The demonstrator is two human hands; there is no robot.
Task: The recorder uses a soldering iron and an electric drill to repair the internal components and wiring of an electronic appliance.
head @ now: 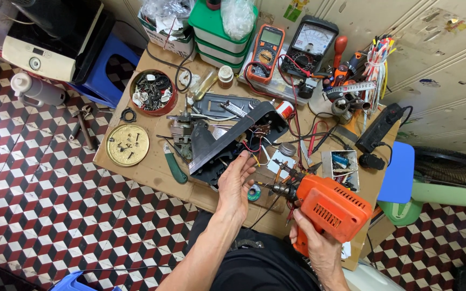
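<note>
My right hand grips the handle of an orange electric drill, whose chuck and bit point left. My left hand rests flat, fingers together, against the near edge of a black plastic appliance casing. The casing lies tilted on the cardboard-covered table with red and other coloured wires showing inside it. The drill bit ends just right of my left hand, near a small green solder reel.
A brass lid with screws, a red bowl of parts, a green utility knife, two multimeters, green-lidded boxes, a small parts box and a black power strip crowd the table. Blue stools stand at both sides.
</note>
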